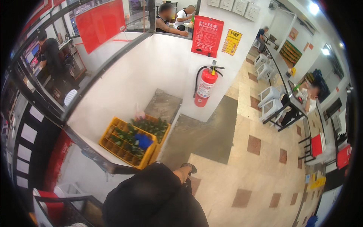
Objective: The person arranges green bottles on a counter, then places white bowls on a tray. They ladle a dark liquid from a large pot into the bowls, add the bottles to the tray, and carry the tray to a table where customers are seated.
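Note:
Neither of my hands is in view. Black clothing (158, 195) on my own body fills the lower middle, and a lower leg with a dark shoe (192, 168) shows past it. Just ahead, beside the low white wall, stands a yellow plastic bottle crate (106, 136) holding several green glass bottles (127, 137). A blue item (143, 141), too blurred to name, lies on the bottles. Close behind is a second yellow crate (165, 133), also with green bottles. A red fire extinguisher (205, 88) hangs on the white pillar (188, 93), below a red fire blanket pouch (207, 37).
Tiled floor (215, 181) extends to the right, with a grey cement patch (210, 139) by the pillar. White plastic stools (269, 109) line a long table (296, 102), where a person sits. A dark-framed partition (105, 65) runs along the left. Stacked chairs (48, 201) stand lower left.

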Motion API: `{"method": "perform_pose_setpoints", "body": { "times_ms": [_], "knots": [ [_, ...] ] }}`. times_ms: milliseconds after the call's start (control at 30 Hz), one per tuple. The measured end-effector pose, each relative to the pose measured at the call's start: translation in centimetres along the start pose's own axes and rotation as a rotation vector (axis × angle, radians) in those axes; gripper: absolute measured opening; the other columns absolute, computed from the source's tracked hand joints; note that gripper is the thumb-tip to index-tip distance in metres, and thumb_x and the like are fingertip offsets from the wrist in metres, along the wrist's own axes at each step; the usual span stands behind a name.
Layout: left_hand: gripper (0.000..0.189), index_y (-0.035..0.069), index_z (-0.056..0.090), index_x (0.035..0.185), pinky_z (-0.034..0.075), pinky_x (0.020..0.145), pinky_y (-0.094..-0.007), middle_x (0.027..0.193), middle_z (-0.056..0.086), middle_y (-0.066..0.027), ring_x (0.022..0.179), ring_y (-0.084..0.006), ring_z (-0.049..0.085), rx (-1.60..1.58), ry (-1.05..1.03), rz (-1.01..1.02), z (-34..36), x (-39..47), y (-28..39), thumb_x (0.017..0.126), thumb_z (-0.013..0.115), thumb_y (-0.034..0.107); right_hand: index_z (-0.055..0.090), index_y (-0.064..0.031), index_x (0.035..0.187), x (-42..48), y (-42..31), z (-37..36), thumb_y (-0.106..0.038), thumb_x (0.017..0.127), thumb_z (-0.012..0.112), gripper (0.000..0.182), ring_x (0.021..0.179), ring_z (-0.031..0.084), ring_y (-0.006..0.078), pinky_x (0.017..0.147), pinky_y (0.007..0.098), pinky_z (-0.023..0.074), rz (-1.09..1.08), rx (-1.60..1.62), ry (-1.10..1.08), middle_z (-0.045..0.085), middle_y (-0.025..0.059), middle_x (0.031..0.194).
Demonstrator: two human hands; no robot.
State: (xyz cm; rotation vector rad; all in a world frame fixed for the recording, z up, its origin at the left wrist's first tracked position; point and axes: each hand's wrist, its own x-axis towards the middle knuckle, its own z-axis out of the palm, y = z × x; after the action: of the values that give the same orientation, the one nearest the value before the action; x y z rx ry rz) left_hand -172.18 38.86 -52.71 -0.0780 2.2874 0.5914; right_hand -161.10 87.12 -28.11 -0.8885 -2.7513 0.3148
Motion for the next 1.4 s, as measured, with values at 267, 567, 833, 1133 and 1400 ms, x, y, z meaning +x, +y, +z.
{"method": "perform_pose_setpoints", "body": {
  "times_ms": [267, 567, 833, 1133, 1400],
  "knots": [
    [0.029, 0.017, 0.073, 0.102, 0.053, 0.071, -0.0391, 0.093, 0.074, -0.0072, 0.074, -0.0194, 0.068, -0.607, -0.471, -0.104, -7.6, 10.0, 17.3, 0.082, 0.067, 0.037, 0.057, -0.0009, 0.124, 28.0, -8.5, 4.6, -0.033, 0.095, 0.055, 0.043, 0.101, 0.064, 0.0305, 0.087, 0.0410, 0.0500, -0.461, 0.376, -0.263, 0.067, 0.0217, 0.106],
    [0.038, 0.007, 0.066, 0.112, 0.052, 0.076, -0.0422, 0.089, 0.064, -0.0127, 0.078, -0.0239, 0.061, -0.971, 1.067, 0.109, -2.8, 22.7, 23.9, 0.085, 0.062, 0.033, 0.061, 0.0035, 0.122, 38.5, -29.3, 8.6, -0.022, 0.099, 0.055, 0.035, 0.107, 0.062, 0.0226, 0.094, 0.0340, 0.0469, -1.246, 0.558, -1.100, 0.067, 0.0162, 0.118],
    [0.031, 0.008, 0.066, 0.107, 0.052, 0.062, -0.0350, 0.091, 0.068, -0.0027, 0.072, -0.0161, 0.061, -1.966, 1.056, -0.512, 31.7, 12.3, 39.0, 0.086, 0.063, 0.031, 0.060, 0.0027, 0.123, 18.0, -27.0, 9.2, -0.019, 0.096, 0.059, 0.034, 0.102, 0.062, 0.0161, 0.090, 0.0301, 0.0475, -2.344, 0.012, -1.804, 0.066, 0.0128, 0.119],
    [0.042, 0.008, 0.065, 0.116, 0.053, 0.073, -0.0326, 0.103, 0.069, -0.0062, 0.085, -0.0179, 0.065, -2.528, 2.011, -0.712, 62.9, -2.7, 70.5, 0.087, 0.061, 0.038, 0.054, -0.0020, 0.134, 1.4, -0.9, -4.8, -0.022, 0.099, 0.058, 0.040, 0.109, 0.061, 0.0174, 0.097, 0.0320, 0.0477, -2.772, -0.654, -2.553, 0.067, 0.0084, 0.118],
    [0.030, 0.010, 0.065, 0.115, 0.051, 0.059, -0.0288, 0.097, 0.070, -0.0086, 0.069, -0.0178, 0.064, -2.737, 1.996, -0.869, 76.5, -20.9, 71.1, 0.093, 0.058, 0.029, 0.054, -0.0050, 0.133, -20.7, 10.2, 1.1, -0.047, 0.097, 0.052, 0.056, 0.109, 0.062, 0.0305, 0.095, 0.0377, 0.0472, -3.113, -0.738, -1.926, 0.065, 0.0178, 0.120]
  ]
}}
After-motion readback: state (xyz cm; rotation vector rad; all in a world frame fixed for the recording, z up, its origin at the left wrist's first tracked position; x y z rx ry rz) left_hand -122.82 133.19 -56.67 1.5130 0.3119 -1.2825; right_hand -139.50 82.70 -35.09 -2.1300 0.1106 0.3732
